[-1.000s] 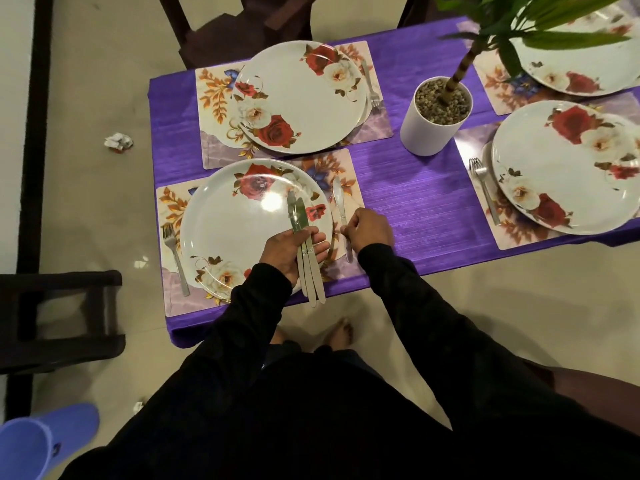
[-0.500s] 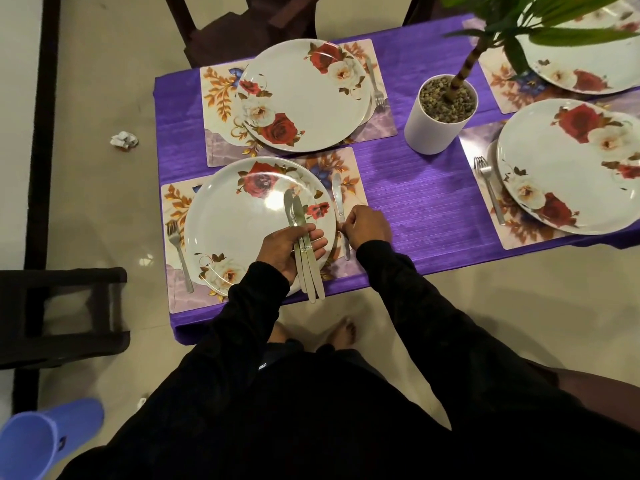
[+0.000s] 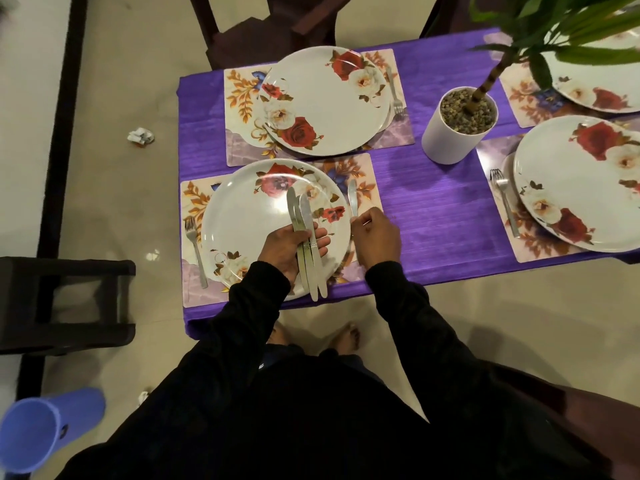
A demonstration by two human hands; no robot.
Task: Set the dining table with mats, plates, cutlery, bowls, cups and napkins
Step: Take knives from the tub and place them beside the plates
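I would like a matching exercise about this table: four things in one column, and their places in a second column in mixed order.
Things:
1. bundle of knives
2. single knife
3. near fork
4. plant pot

Places:
A. on the mat, left of the near plate
B. on the purple cloth, between the mats
C. held in the left hand
D. on the mat, right of the near plate, at the right hand

Pairs: 1-C, 2-D, 3-A, 4-B

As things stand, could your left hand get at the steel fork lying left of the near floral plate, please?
Probably not yet: the left hand is already gripping a bundle of steel knives over the near floral plate. The steel fork itself lies uncovered on the placemat, with nothing in the way.
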